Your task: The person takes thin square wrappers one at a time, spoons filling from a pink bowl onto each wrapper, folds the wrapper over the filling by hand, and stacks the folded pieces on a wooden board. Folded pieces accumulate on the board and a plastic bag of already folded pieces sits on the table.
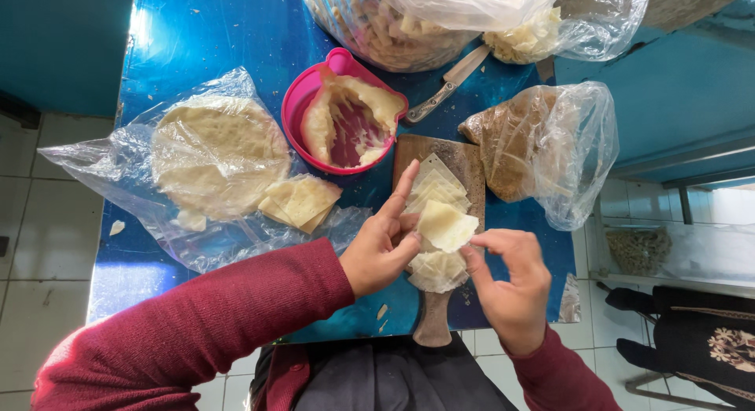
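Dough pieces (437,222) on board (464,163), bowl (303,104) behind, knife (448,84) beyond

Dough square (445,224) between both hands' fingertips

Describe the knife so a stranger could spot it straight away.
Start at the pink bowl on the blue table. Just right of it, above the wooden board, lies the knife, slanted, its blade tucked under a plastic bag. It is the only metal tool there.

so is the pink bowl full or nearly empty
Nearly empty: the pink bowl holds only a thin coat of pale dough around its walls, and its pink bottom shows through in the middle.
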Available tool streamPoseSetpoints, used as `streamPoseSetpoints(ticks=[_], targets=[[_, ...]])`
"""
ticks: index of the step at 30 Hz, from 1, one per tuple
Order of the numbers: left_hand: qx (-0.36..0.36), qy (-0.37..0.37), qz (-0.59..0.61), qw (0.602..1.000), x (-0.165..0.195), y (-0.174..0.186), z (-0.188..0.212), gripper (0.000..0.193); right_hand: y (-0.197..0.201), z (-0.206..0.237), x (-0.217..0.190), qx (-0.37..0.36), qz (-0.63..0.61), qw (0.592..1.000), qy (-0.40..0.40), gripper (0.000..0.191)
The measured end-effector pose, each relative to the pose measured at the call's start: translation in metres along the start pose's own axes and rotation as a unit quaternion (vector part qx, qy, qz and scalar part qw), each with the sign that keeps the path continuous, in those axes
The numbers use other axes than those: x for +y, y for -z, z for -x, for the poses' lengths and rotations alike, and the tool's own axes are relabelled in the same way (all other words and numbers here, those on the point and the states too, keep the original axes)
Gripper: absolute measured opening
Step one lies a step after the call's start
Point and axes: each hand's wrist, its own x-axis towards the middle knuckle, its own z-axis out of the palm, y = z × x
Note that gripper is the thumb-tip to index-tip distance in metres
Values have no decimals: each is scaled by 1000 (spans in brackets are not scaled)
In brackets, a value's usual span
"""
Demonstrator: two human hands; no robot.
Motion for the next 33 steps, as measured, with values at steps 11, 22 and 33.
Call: streamPoseSetpoints(ticks=[11, 22, 33], targets=[[-10, 7, -31, 999, -3, 2, 1, 91, -13, -12, 8, -31, -100, 994, -5, 27], [-38, -3, -91, 995, -3, 2, 6, 93, -1, 0, 34, -79, -260, 944, -186, 23], [-35, -5, -111, 993, -2, -1, 4, 87, -14, -6, 21, -29, -176, 981, -71, 20]])
